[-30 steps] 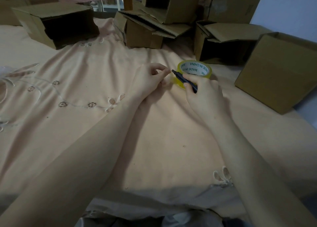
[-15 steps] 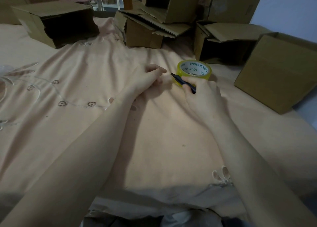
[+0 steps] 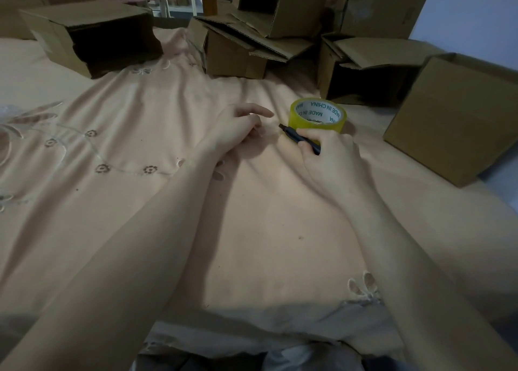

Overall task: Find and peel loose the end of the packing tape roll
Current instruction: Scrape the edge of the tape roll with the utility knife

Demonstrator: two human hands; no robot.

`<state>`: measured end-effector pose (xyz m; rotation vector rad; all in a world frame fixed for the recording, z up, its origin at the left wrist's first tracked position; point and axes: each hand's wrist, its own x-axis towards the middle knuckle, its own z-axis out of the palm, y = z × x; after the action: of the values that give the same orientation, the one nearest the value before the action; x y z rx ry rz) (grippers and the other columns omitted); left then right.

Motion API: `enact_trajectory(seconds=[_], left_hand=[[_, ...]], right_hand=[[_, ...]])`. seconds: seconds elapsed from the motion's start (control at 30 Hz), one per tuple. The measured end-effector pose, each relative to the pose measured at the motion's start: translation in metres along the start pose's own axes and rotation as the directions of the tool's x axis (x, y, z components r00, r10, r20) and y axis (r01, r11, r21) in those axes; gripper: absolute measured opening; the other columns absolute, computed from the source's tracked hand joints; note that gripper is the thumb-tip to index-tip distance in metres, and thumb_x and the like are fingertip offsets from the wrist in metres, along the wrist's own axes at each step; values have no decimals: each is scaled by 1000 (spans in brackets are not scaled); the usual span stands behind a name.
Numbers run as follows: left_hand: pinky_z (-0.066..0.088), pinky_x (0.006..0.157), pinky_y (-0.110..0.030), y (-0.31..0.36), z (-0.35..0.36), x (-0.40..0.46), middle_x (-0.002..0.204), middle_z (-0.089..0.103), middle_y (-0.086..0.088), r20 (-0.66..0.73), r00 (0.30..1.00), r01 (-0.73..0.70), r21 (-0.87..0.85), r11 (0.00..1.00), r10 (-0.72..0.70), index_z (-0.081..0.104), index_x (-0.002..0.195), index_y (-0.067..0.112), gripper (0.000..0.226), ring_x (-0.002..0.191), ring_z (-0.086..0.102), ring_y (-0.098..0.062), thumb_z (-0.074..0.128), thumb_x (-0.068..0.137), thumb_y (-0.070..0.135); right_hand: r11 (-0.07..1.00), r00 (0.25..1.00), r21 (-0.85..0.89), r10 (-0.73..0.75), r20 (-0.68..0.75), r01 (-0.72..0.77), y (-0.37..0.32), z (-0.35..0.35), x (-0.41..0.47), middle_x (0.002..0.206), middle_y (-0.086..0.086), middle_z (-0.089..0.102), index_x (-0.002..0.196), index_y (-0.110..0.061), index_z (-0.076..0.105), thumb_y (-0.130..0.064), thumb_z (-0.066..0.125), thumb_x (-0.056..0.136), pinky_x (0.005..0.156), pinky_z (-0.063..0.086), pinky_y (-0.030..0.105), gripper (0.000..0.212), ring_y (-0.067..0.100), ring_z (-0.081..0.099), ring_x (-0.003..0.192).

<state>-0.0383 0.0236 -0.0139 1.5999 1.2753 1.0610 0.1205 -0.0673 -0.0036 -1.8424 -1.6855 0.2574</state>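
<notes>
Your right hand (image 3: 333, 160) grips a black marker (image 3: 300, 138) touching the tape roll (image 3: 318, 115); your left hand (image 3: 235, 129) rests loosely open on the sheet (image 3: 266, 230), holding nothing.

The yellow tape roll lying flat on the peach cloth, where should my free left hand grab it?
Grip the yellow tape roll across its outer band from the left, thumb in the open core. It lies flat, hole up; the right hand, holding a dark pen, probably blocks the near side.

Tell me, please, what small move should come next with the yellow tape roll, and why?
Probably bring the left hand over to steady the yellow packing tape roll: it sits flat on the peach bedsheet with that hand apart from it, while the right hand grips a dark pen-like tool against its side.
</notes>
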Motion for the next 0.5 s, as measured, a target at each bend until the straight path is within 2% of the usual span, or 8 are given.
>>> enact_trajectory(seconds=[0.37,0.5], left_hand=[[41,51,-11,-1,0,1,68,59,-3,-8,1000,13,-23,1000,-14,72,97,18,34,54,50,-5,44,87,1],[39,47,-13,0,-3,1,62,55,-3,-64,997,21,-156,987,-31,70,97,14,35,51,47,-6,41,86,-3]], right_hand=[[999,999,-38,25,29,-24,2,0,1,124,10,60,124,-38,58,-31,49,92,92,48,47,34,36,52,114],[999,999,-44,11,33,-9,3,2,2,120,9,63,122,-39,59,-32,50,91,90,50,47,33,36,55,110]])
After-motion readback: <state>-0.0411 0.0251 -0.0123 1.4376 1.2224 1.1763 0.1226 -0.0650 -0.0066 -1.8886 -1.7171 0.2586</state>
